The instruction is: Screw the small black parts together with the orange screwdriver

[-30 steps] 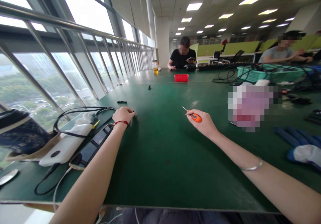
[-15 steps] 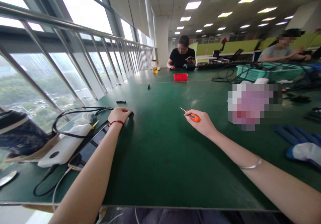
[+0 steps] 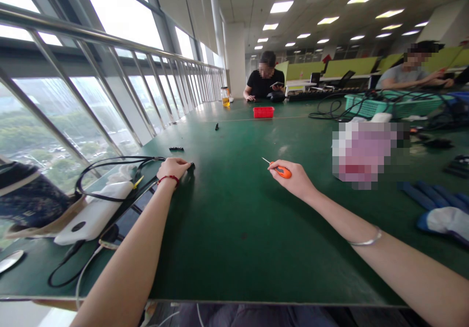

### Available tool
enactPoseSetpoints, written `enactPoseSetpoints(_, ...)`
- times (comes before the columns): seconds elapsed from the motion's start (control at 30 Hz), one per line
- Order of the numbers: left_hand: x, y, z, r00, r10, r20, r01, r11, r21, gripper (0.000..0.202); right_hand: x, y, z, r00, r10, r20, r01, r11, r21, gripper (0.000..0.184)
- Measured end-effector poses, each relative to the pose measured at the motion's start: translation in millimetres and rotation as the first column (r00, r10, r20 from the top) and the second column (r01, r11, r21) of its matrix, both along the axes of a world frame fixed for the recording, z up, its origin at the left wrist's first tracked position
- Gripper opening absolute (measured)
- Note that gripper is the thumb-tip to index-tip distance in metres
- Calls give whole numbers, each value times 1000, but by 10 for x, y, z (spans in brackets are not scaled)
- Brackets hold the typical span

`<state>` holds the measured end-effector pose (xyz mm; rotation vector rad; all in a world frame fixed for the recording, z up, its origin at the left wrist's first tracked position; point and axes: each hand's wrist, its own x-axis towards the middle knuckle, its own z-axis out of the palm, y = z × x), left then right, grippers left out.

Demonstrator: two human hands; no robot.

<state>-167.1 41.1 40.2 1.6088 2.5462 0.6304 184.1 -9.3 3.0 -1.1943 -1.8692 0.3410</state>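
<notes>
The left hand [image 3: 170, 169] pinches a black piece [image 3: 191, 166], mostly hidden. The right hand [image 3: 297, 178] grips an orange screwdriver [image 3: 283, 172] pointing forward-left.

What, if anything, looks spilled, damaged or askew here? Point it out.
Nothing looks spilled or damaged. Mildly untidy, though: toward the far right, black cables lie tangled over the teal basket and loop out onto the green table rather than being neatly coiled.

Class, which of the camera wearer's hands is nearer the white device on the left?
Left. The left hand is beyond and right of the white device; the right hand is much farther right.
</notes>
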Motion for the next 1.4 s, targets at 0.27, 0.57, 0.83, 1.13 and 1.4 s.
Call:
enactPoseSetpoints(0.27,-21,13,-8,999,-19,-39,19,1000,-4,33,-8,-10,8,1000,3,4,-3,999,-33,12)
enactPoseSetpoints(0.57,-89,61,-54,997,-46,-57,44,999,-21,31,-7,11,-18,1000,1,10,0,1000,-19,16)
enactPoseSetpoints(0.83,-162,129,-92,996,-73,47,75,996,-38,34,-24,-71,93,999,-32,-9,32,999,-13,24)
enactPoseSetpoints(1.13,23,112,-121,987,-148,62,146,988,41,31,-8,-148,271,969,-183,-167,199,977,82,15)
enactPoseSetpoints(1.4,1305,-265,-181,691,-721,-56,716,671,193,20,-19,-352,525,964,-118,-236,183,944,273,15)
